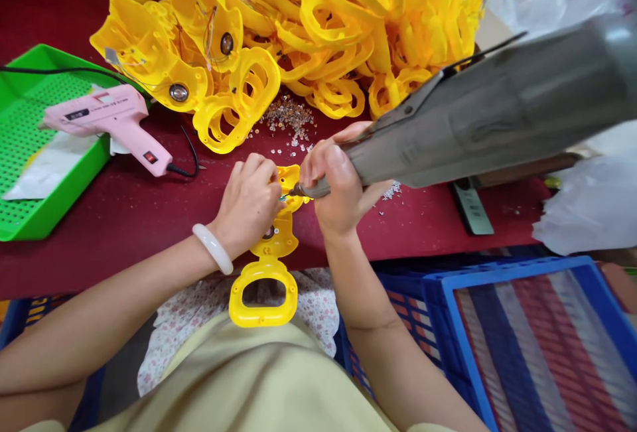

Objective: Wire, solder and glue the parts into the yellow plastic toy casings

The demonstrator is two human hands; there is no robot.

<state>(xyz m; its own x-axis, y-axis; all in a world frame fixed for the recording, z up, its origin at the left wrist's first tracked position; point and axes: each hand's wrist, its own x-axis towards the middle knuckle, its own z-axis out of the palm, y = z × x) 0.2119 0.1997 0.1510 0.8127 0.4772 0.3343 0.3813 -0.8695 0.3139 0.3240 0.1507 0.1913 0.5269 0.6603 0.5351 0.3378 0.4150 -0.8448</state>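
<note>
The left hand [246, 205] pinches a yellow plastic frame [273, 241] in a narrow grip, apparently to steady it at the counter's [124, 233] edge, its loop hanging toward the lap. The right hand [331, 183] closes narrowly, pen-fashion, around one grey tool [497, 110], whose tip [298, 190] meets the frame. Beyond lie one pink hot glue gun [112, 128], set within easy reach, one green perforated tray [37, 54], a scatter of clear beads [291, 117], and a heap of yellow frames [318, 20], too many to count
</note>
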